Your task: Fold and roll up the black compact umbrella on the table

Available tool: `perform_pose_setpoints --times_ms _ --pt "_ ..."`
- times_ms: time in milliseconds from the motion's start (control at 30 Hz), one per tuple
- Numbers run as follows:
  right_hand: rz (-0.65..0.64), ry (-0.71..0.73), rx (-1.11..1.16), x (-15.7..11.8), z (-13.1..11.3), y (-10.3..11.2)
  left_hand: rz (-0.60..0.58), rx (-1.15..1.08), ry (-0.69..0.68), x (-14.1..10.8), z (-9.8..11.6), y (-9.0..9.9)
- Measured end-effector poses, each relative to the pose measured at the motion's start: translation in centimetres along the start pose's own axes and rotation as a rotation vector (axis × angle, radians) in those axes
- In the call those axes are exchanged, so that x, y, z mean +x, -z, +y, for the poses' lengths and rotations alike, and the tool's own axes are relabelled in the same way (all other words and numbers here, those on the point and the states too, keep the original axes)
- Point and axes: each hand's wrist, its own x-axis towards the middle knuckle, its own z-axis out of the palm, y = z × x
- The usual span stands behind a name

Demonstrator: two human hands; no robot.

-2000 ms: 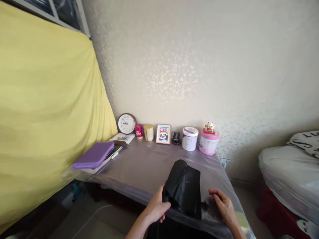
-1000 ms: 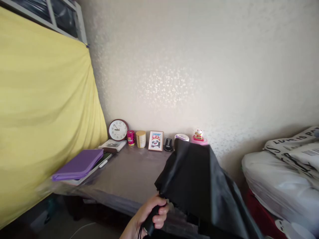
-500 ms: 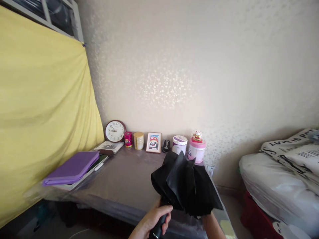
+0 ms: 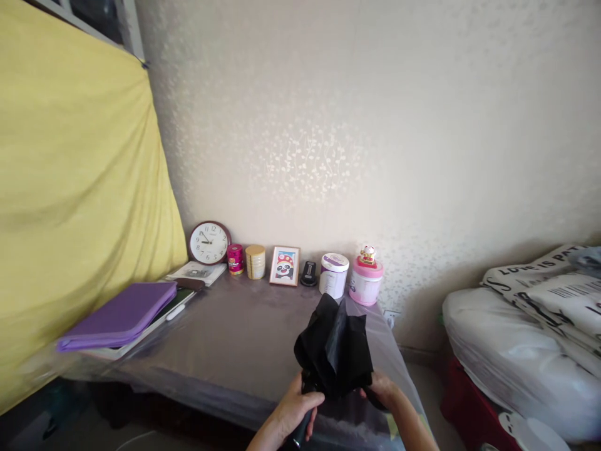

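Observation:
A black folding umbrella (image 4: 334, 354), with its canopy loosely folded, is held over the front right part of the table. My left hand (image 4: 300, 401) is wrapped round its dark handle, the thumb lying across the top. At the canopy's right side, my right hand (image 4: 381, 389) is closed on a loose flap of the black cloth. Part of its fingers is hidden behind the cloth. The canopy's upper edge comes close, in view, to a white and purple tub (image 4: 333, 275).
Along the wall on the table (image 4: 244, 332) stand a clock (image 4: 210, 243), two small tins, a panda picture (image 4: 284, 266), a black object and a pink-lidded tub (image 4: 365, 285) bearing a figurine. A purple folder (image 4: 119, 313) lies left. Wrapped bedding (image 4: 511, 341) is piled right.
My right hand has come out from behind the canopy to its right side, drawing a flap. The canopy is gathered narrower. My left hand keeps the handle; the view has shifted slightly.

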Motion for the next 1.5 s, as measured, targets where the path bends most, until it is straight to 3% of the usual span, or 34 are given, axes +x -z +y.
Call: perform_pose_setpoints --times_ms 133,300,367,533,600,767,900,1100,1233,1333,1500 --pt "-0.244 -0.125 0.045 -0.7 0.5 1.2 0.037 0.04 0.041 0.2 -0.6 0.0" --pt "-0.36 -0.199 -0.061 -3.6 0.8 4.6 0.096 0.104 0.08 -0.1 -0.7 -0.6" --pt "-0.321 -0.209 -0.125 -4.3 1.2 6.0 0.12 0.133 0.093 -0.4 -0.3 -1.1" --pt "0.253 0.066 -0.364 -4.0 0.1 7.6 0.132 0.241 0.099 -1.2 0.4 -1.7" --pt "0.338 0.178 -0.354 -3.4 -2.0 7.0 0.131 0.283 0.068 -1.4 0.2 -1.6" --pt "0.282 0.42 -0.477 -0.5 -6.5 5.0 0.147 0.397 0.03 -2.1 -0.2 -1.5" --pt "0.246 0.451 -0.493 3.0 -6.2 4.9 0.138 0.501 0.057 -2.6 -0.2 -1.3" --pt "0.21 0.359 -0.392 6.6 -5.7 5.3 0.203 0.866 -0.025 -2.5 -0.4 0.7" --pt "0.188 0.332 -0.338 7.6 -6.5 5.3 0.281 0.951 -0.085 -2.4 1.3 1.3" --pt "0.165 0.353 -0.305 8.3 -6.5 5.2 0.379 1.003 -0.23 -2.0 3.4 0.7" --pt "0.115 0.387 -0.24 9.6 -5.6 4.9 0.326 1.064 -0.474 -0.4 6.1 -1.1"
